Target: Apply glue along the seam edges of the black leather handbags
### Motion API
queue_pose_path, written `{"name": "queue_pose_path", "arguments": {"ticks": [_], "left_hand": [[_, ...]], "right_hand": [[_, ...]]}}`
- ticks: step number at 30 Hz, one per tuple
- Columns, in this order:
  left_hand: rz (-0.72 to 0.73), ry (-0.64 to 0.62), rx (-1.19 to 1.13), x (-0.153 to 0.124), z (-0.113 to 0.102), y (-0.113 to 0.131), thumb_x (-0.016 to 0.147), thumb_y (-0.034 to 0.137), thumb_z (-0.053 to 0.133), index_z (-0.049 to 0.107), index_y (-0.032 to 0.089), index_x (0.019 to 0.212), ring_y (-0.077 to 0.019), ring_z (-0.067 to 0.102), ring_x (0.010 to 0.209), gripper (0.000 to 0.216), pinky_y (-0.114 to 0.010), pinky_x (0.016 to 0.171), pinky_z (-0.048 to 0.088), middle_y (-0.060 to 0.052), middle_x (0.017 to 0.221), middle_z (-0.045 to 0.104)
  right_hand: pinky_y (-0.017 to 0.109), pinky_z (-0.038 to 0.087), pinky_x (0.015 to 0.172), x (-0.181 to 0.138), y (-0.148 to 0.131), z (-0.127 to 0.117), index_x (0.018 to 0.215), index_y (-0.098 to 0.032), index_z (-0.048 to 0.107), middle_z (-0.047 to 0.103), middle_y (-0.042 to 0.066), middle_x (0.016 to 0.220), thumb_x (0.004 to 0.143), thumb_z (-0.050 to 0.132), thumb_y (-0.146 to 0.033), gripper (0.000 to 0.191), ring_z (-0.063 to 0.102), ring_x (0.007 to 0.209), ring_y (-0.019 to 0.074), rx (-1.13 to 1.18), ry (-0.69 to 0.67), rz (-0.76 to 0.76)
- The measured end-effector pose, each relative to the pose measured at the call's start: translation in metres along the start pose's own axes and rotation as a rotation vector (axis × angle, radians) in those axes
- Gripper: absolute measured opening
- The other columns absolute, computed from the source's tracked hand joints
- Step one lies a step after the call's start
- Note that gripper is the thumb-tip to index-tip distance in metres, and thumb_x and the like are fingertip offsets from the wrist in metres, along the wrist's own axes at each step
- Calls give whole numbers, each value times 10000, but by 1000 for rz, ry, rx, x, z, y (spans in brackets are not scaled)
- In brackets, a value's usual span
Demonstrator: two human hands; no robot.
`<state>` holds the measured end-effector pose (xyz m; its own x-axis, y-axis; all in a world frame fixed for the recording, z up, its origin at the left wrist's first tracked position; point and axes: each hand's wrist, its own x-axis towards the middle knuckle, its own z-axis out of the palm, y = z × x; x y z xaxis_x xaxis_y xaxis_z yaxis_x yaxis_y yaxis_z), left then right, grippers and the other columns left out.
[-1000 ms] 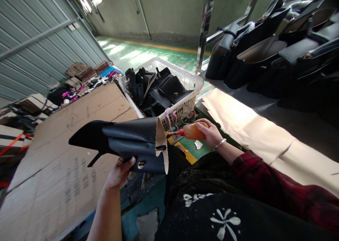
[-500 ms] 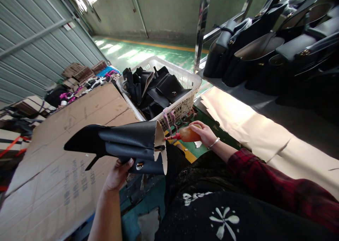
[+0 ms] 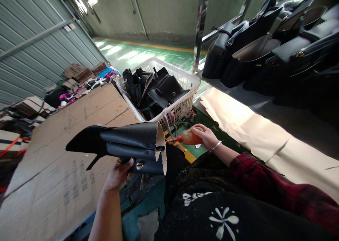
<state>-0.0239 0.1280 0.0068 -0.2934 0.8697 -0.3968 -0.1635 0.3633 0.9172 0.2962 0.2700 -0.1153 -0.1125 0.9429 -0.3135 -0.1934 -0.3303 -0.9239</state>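
A black leather bag piece [image 3: 131, 138] lies sideways in front of me, its beige inside edge facing right and a small gold clasp on its lower side. My left hand [image 3: 120, 172] grips it from below, thumb on the outside and the other fingers hidden behind. In my right hand [image 3: 206, 136] is a squeeze bottle [image 3: 191, 136] of orange-brown liquid with a red nozzle. The nozzle points left at the bag piece's open edge; whether the tip touches it I cannot tell.
A white plastic basket [image 3: 189, 105] full of black bag pieces stands ahead. Cardboard [image 3: 53, 156] covers the surface on my left. At right, a metal rack [image 3: 200, 29] carries several black bags [image 3: 254, 53] above brown paper [image 3: 254, 131]. Mixed bundles [image 3: 79, 82] lie at far left.
My right hand and the bottle have shifted slightly right and down, drawing the nozzle back a little from the bag's edge. My left hand still holds the bag piece, nearly unmoved.
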Motion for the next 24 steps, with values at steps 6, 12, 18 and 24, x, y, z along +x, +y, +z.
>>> {"name": "queue_pose_path", "arguments": {"ticks": [6,12,18,24], "left_hand": [[-20,6,-18,-1,0,0,558,366,897,772,237,840,-212,668,927,334,-282,851,505,-16,879,746],[-40,51,-40,0,4,1,496,368,921,779,224,827,-231,669,889,388,-276,772,510,-31,836,744],[-22,58,-60,0,3,0,496,346,924,782,240,832,-202,669,870,381,-240,767,504,-10,833,744],[-34,54,-47,0,2,0,503,364,920,783,226,838,-212,666,882,387,-256,793,505,-25,828,744]], "right_hand": [[299,451,608,-3,-7,5,801,-212,662,634,14,744,556,809,-573,460,558,662,170,69,-8,-39],[287,436,578,-3,-10,10,776,-202,652,621,9,706,523,805,-605,500,545,636,162,24,29,-33],[289,445,588,-11,-5,6,779,-195,639,636,7,702,516,818,-580,499,562,630,163,34,-30,66],[297,435,609,-10,-3,3,775,-197,659,633,10,715,531,807,-575,475,552,656,169,-33,23,5]]}}
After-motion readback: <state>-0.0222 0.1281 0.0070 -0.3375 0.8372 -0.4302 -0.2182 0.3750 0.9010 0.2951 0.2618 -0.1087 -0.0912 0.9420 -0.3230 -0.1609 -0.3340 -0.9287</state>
